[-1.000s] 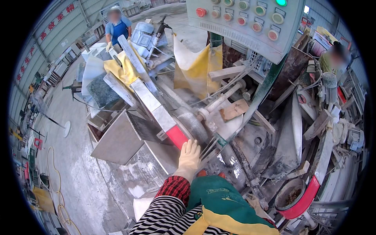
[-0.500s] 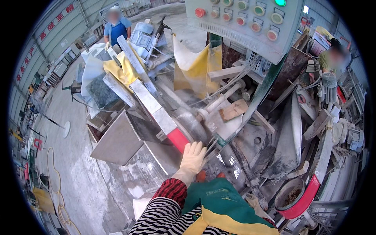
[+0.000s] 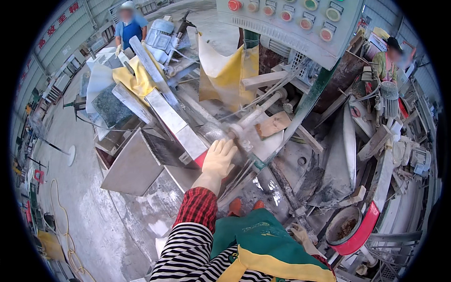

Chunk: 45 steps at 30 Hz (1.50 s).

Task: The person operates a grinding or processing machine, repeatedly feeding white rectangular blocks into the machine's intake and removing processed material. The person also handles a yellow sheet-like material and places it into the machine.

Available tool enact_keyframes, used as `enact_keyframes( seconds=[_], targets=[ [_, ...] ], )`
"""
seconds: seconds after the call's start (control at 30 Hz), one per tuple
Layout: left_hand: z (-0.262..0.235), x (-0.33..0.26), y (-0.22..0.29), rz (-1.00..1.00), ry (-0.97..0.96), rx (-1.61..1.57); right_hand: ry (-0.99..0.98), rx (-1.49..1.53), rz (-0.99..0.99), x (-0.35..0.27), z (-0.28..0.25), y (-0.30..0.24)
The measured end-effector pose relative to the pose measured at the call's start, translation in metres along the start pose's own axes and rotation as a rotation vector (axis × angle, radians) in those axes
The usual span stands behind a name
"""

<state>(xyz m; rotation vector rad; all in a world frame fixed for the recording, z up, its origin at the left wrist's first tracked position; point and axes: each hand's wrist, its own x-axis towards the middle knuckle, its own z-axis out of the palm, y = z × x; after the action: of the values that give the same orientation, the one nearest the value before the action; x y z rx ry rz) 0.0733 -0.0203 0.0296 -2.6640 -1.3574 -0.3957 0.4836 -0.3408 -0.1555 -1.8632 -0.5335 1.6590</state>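
My left hand (image 3: pixel 218 159), in a cream glove, reaches forward with its fingers stretched out and grips nothing. It is over or against the red end (image 3: pixel 201 159) of a long pale bar (image 3: pixel 170 115); I cannot tell whether it touches. Just beyond the fingertips is a dusty machine shaft (image 3: pixel 256 117). A broken-edged brown slab (image 3: pixel 273 125) lies to the right of the shaft. My right hand (image 3: pixel 303 237), also gloved, hangs low beside my green apron (image 3: pixel 258 230), which partly covers it. Its fingers do not show clearly.
A grey control box (image 3: pixel 282 28) with coloured buttons overhangs the machine on a green post. Yellow-and-white sheeting (image 3: pixel 228 75) drapes behind it. Leaning grey slabs (image 3: pixel 134 164) stand at left. A round bowl (image 3: pixel 345 224) sits at lower right. Two people are farther off.
My left hand has moved forward along the bar, from below its red end up toward the shaft. The whole view has shifted slightly, so surroundings sit further left and higher.
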Motion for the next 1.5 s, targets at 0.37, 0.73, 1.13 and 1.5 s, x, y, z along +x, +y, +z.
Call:
enact_keyframes(
  seconds=[0.37, 0.73, 1.13, 1.5],
  targets=[
    [-0.003, -0.007, 0.001, -0.055, 0.026, -0.071, -0.078, -0.434, -0.657, 0.023, 0.170, -0.284],
    [-0.004, 0.007, 0.015, 0.005, -0.152, -0.003, 0.081, -1.264, -0.684, -0.094, 0.389, -0.440],
    [-0.009, 0.010, 0.042, 0.129, -0.203, -0.035, -0.063, -0.554, -1.047, 0.081, 0.217, -0.349],
    [-0.024, 0.002, 0.030, -0.205, 0.067, 0.191, 1.046, 1.271, -0.755, -0.044, -0.160, -0.211]
  ],
)
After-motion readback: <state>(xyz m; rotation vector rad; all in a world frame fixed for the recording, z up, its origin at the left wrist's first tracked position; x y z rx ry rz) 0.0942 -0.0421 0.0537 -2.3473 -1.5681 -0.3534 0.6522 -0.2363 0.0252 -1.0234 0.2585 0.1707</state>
